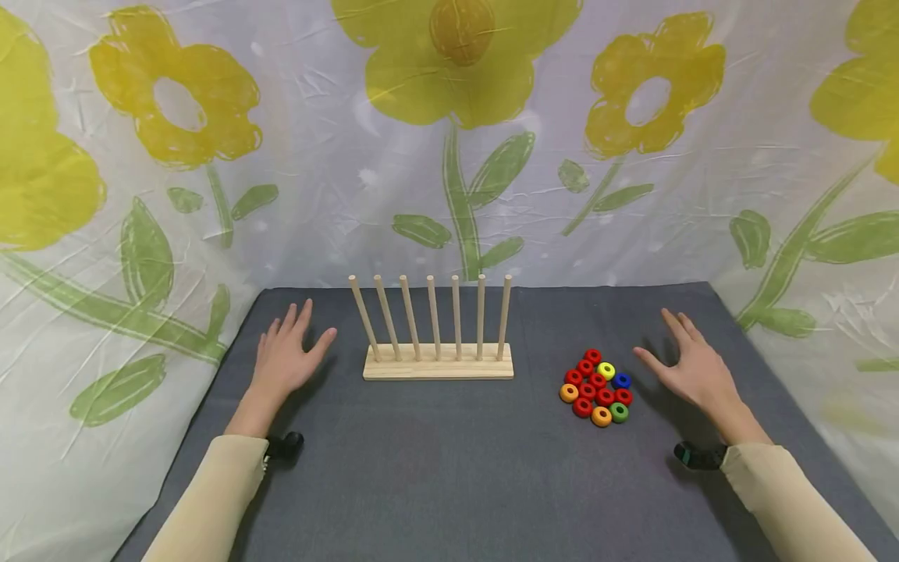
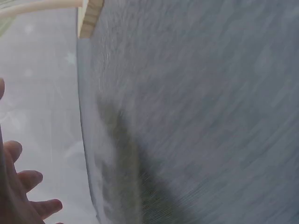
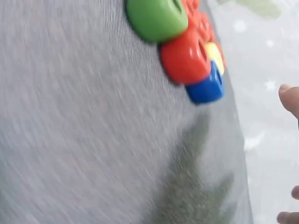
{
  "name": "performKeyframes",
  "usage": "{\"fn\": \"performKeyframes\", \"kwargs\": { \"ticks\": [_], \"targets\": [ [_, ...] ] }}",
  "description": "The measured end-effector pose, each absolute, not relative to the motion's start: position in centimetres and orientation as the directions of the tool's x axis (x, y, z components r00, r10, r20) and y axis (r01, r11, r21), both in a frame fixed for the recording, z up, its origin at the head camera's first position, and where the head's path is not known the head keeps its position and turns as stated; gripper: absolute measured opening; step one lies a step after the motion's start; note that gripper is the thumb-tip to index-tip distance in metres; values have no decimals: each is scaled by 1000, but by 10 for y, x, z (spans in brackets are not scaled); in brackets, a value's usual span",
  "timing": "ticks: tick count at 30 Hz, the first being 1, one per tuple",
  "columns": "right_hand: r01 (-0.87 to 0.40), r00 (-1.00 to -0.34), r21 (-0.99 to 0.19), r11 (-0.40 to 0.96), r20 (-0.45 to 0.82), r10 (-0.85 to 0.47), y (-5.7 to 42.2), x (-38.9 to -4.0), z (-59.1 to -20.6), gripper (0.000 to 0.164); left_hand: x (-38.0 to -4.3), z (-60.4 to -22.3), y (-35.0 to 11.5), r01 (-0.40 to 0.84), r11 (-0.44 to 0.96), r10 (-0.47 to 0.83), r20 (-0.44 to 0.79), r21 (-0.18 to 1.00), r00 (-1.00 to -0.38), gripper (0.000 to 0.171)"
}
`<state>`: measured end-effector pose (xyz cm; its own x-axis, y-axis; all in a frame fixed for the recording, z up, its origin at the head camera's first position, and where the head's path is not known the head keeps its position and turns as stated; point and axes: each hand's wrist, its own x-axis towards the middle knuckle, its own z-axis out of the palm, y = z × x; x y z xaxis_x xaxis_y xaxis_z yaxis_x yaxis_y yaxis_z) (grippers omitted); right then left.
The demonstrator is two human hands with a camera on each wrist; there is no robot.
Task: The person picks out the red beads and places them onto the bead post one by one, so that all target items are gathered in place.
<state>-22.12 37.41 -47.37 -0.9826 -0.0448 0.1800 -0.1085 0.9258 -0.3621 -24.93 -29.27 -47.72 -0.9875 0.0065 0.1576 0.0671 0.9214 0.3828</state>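
My left hand (image 1: 286, 355) is held over the left side of the table, fingers spread and holding nothing, left of a wooden peg stand (image 1: 438, 363). Several thin upright dowels rise from the stand's flat base, all bare. On the other side, my right hand (image 1: 691, 367) hovers with its fingers extended and nothing in them. Just left of it lies a cluster of beads with holes: several red beads (image 1: 587, 389), a blue bead (image 1: 621, 380), a yellow bead (image 1: 606, 371), a green bead (image 1: 619, 412) and orange beads (image 1: 601, 416). The right wrist view shows the green bead (image 3: 156, 18) close up.
A dark grey cloth (image 1: 449, 468) covers the table. Behind and beside it hangs a pale curtain (image 1: 316, 195) printed with yellow flowers. Each wrist carries a black strap-on camera, the left camera (image 1: 284, 447) and the right camera (image 1: 700, 455).
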Motion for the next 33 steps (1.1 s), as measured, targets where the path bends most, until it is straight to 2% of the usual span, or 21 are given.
{"fn": "performKeyframes", "kwargs": {
  "ticks": [7,13,16,22,26,33],
  "targets": [
    [-122,-967,-493,861,254,8,365,-204,-485,84,-231,-493,-285,136,856,42,194,499,-980,83],
    [-116,-961,-668,735,262,86,358,-195,-491,69,-226,-494,-267,81,714,-65,182,695,-981,61],
    [-97,-967,-755,648,225,117,355,-191,-497,61,-225,-491,-254,34,656,-82,115,754,-990,66],
    [-63,-976,-882,467,153,157,357,-181,-513,50,-227,-497,-239,-8,612,-26,10,791,-1000,71],
    [-99,-977,-901,422,169,131,360,-176,-518,44,-229,-507,-237,19,590,15,12,807,-1000,79],
    [-163,-975,-856,490,216,53,363,-171,-521,31,-233,-522,-235,124,581,41,124,804,-991,77]
  ]
}}
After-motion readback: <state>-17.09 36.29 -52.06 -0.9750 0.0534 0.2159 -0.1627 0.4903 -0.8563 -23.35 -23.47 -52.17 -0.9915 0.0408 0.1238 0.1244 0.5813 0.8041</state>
